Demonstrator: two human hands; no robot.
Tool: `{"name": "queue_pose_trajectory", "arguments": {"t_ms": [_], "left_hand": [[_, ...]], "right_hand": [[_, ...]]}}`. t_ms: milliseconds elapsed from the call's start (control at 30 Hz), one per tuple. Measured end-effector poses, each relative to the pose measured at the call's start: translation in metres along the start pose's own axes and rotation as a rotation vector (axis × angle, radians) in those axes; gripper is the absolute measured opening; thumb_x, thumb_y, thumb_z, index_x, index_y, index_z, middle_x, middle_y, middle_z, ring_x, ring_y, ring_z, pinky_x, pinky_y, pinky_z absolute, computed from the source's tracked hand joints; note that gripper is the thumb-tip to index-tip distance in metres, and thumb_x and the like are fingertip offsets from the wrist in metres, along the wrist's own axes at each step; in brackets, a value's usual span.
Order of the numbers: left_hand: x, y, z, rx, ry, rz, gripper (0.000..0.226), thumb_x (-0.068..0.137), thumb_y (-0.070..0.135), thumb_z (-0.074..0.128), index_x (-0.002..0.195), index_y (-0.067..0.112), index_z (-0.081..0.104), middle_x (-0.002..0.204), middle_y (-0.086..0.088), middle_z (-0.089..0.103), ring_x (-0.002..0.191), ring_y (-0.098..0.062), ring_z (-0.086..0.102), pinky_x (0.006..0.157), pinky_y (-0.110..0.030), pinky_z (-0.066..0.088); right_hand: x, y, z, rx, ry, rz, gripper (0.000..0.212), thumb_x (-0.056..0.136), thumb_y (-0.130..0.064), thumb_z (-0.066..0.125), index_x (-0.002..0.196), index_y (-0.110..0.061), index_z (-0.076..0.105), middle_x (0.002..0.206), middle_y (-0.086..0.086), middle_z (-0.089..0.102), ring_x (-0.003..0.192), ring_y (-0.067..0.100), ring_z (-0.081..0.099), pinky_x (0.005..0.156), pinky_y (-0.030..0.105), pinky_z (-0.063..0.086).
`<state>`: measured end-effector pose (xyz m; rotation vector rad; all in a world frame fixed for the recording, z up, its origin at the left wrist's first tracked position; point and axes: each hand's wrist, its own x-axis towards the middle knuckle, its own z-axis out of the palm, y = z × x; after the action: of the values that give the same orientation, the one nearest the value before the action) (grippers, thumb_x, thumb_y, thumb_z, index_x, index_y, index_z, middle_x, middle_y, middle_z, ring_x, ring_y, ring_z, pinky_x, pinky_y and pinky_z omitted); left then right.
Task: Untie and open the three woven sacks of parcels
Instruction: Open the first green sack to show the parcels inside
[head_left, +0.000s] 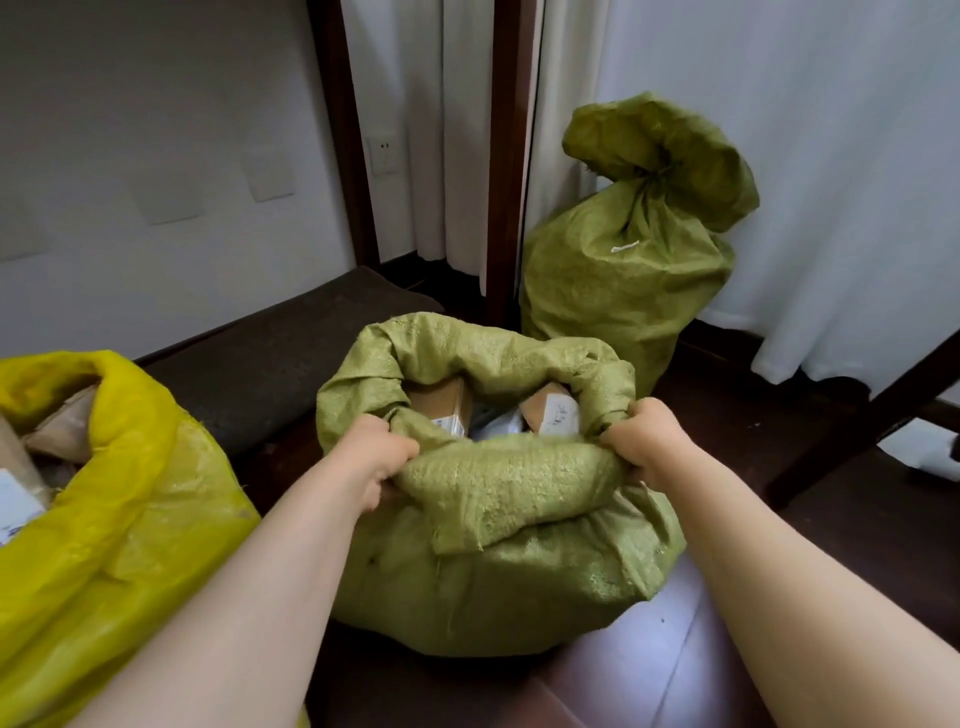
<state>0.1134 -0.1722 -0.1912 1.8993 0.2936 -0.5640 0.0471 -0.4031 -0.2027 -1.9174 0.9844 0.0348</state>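
I have both arms out toward the green sack (498, 571) at the centre of my view, which stands on the dark wooden floor (857, 519). My left grip (376, 457) is clamped on the rolled rim at the sack's 9 o'clock side, fingers curled into the woven cloth. My right grip (649, 441) is clamped on the rim at 3 o'clock in the same way. Between them the near lip of the mouth is folded outward and hangs down the front of the sack. The mouth is open. Inside I can see a brown cardboard box (441, 405) toward 11 o'clock and a second box (553, 413) with a white label toward 1 o'clock. What lies between them is too dim for me to name.

At 8 o'clock from that sack sits the yellow sack (130, 519), its mouth open too, with brown paper parcels (62, 431) showing in it. At 1 o'clock, well apart from my grips, the second green sack (623, 291) stands upright against the white curtain (831, 156). Its neck is bunched and tied, and the top flops over the knot. A dark mat (270, 364) lies along the wall at 10 o'clock.
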Motion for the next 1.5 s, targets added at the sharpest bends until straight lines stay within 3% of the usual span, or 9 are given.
{"name": "queue_pose_trajectory", "arguments": {"t_ms": [267,433,567,667,900,1033,1167,1267,1500], "left_hand": [[-0.027,0.033,0.006,-1.098,-0.237,-0.058,0.034,0.093,0.007,0.031,0.085,0.001,0.064,0.088,-0.022,0.064,0.083,-0.035,0.061,0.069,-0.048,0.051],[-0.012,0.006,0.000,-0.770,-0.255,-0.170,0.043,0.090,0.031,0.035,0.097,0.005,0.069,0.086,-0.020,0.072,0.082,-0.035,0.067,0.071,-0.041,0.051],[0.012,-0.018,-0.001,0.267,0.280,-0.024,0.066,0.080,0.059,0.052,0.128,0.014,0.053,0.125,-0.013,0.055,0.113,-0.034,0.050,0.092,-0.039,0.043],[0.009,-0.001,0.003,0.445,0.607,0.341,0.055,0.078,0.038,0.064,0.128,0.020,0.050,0.136,-0.010,0.045,0.129,-0.032,0.035,0.104,-0.043,0.032],[0.023,0.046,0.064,0.992,0.143,0.931,0.112,0.076,0.054,0.065,0.147,0.031,-0.017,0.158,0.002,-0.015,0.142,-0.024,-0.024,0.112,-0.045,-0.017],[0.049,0.068,0.082,1.273,-0.001,0.988,0.064,0.089,0.052,0.047,0.146,0.038,0.022,0.157,0.008,0.017,0.146,-0.020,-0.012,0.109,-0.052,-0.020],[0.055,0.085,0.091,0.990,-0.340,0.781,0.034,0.090,0.038,0.056,0.098,0.007,0.068,0.101,-0.007,0.067,0.108,-0.018,0.057,0.107,-0.040,0.027],[0.053,0.100,0.088,0.795,-0.360,0.612,0.060,0.071,0.058,0.067,0.085,0.000,0.071,0.073,-0.005,0.062,0.070,-0.016,0.057,0.068,-0.028,0.044],[0.055,0.112,0.092,0.635,-0.366,0.366,0.046,0.080,0.052,0.064,0.094,0.009,0.066,0.086,-0.003,0.066,0.079,-0.016,0.062,0.065,-0.026,0.048]], "right_hand": [[-0.017,-0.030,-0.031,1.398,-0.322,0.263,0.035,0.087,0.006,0.038,0.121,0.013,0.043,0.104,0.038,0.053,0.097,0.049,0.057,0.075,0.060,0.043],[-0.017,-0.021,-0.027,1.130,-0.381,0.111,0.043,0.075,-0.015,0.046,0.113,0.000,0.061,0.100,0.023,0.068,0.090,0.038,0.067,0.074,0.050,0.054],[-0.005,-0.012,-0.028,0.811,-0.279,0.020,0.045,0.079,-0.035,0.071,0.113,-0.008,0.064,0.096,0.015,0.073,0.083,0.030,0.072,0.071,0.042,0.058],[-0.003,-0.009,-0.030,0.720,-0.328,0.059,0.033,0.083,-0.029,0.067,0.105,-0.004,0.065,0.078,0.014,0.074,0.063,0.028,0.071,0.057,0.038,0.058],[-0.009,0.005,-0.049,0.518,-0.524,0.100,0.026,0.063,-0.023,0.069,0.076,0.000,0.071,0.063,0.016,0.068,0.049,0.028,0.066,0.051,0.034,0.056],[-0.010,0.025,-0.070,0.593,-0.578,0.094,0.021,0.070,-0.019,0.069,0.069,0.002,0.074,0.063,0.017,0.069,0.048,0.027,0.066,0.046,0.032,0.056],[0.004,0.044,-0.079,0.691,-0.495,0.132,0.046,0.055,-0.034,0.081,0.081,0.002,0.074,0.075,0.020,0.072,0.061,0.029,0.071,0.055,0.038,0.060],[0.022,0.049,-0.075,0.582,-0.267,0.182,0.054,0.059,-0.032,0.079,0.100,0.001,0.069,0.085,0.018,0.073,0.071,0.028,0.071,0.065,0.039,0.060],[0.015,0.005,-0.046,-0.208,0.330,-0.521,0.048,0.086,-0.033,0.062,0.130,-0.016,0.055,0.135,0.005,0.052,0.125,0.021,0.047,0.101,0.032,0.039]]}}
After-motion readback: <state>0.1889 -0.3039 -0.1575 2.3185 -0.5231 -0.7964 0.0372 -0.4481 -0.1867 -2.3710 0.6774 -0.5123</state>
